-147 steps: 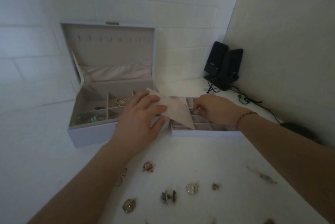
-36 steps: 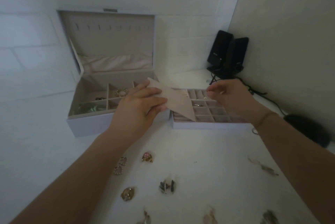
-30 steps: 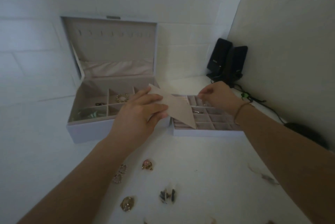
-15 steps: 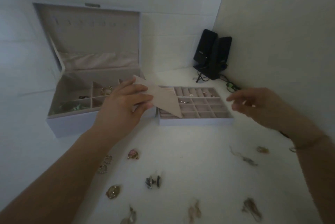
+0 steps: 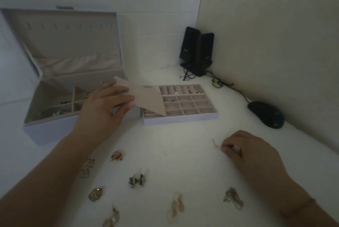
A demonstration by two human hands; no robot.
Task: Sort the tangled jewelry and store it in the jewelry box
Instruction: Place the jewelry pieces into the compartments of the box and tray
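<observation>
My left hand grips a stiff beige triangular card flap over the gap between the open pale-lilac jewelry box and the shallow compartmented beige tray beside it. My right hand rests low on the white worktop, its fingers pinching a thin gold earring. Loose earrings, including 1 dark beaded pair, lie scattered nearer me. A black computer mouse sits at the right.
</observation>
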